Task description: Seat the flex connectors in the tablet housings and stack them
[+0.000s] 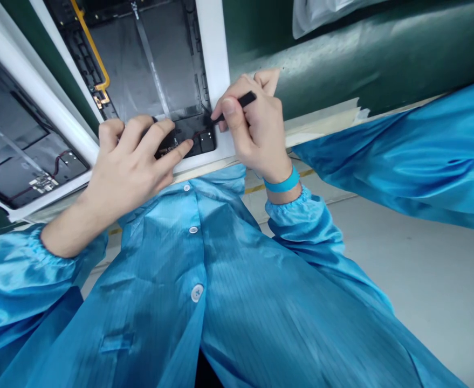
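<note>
My right hand (256,116) grips a thin black stick-shaped tool (246,99). Its lower end points down at the near right corner of an opened tablet-like device (127,59), beside a thin dark red wire. Across the device's near edge lies my left hand (134,161), fingers spread, the index fingertip touching down next to the wire and a small circuit board (173,143). That board is partly hidden under the fingers. An orange flex cable (95,46) runs along the device's left side, and a grey ribbon strip (151,59) crosses its middle.
A white frame (214,48) surrounds the device. To the left, a second similar device (22,134) lies in its own white frame. The green mat (342,70) has beige tape (325,121) along its edge. Clear plastic (321,13) lies at the back; a blue-clothed person's sleeve (414,151) shows at right.
</note>
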Demonstrator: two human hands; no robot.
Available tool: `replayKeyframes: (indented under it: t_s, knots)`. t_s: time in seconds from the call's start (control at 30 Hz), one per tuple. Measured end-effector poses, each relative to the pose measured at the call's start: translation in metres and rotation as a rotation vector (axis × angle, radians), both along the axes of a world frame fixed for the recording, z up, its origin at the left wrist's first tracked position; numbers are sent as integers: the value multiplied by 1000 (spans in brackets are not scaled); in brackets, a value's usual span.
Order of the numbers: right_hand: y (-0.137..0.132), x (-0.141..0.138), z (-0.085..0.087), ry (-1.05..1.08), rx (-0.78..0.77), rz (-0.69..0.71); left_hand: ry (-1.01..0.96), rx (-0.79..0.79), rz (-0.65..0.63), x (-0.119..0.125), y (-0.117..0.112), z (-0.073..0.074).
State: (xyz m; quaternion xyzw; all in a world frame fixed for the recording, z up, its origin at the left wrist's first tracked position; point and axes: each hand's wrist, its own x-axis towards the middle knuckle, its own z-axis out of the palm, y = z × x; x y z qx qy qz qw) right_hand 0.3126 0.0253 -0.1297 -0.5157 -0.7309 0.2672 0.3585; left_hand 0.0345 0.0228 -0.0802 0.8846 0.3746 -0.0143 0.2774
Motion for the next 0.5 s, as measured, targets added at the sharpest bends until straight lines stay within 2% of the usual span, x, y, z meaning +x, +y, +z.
replayKeyframes:
  t_s: [0.23, 0.4, 0.5]
  knots:
    - [0, 0, 3, -56, -73, 56, 47, -13, -12, 13, 7, 10]
    - [2, 1, 0, -61, -116, 61, 102, 49, -105, 19, 19, 14]
    - [2, 1, 0, -49, -176, 53, 90, -20, -109, 23, 28, 18]
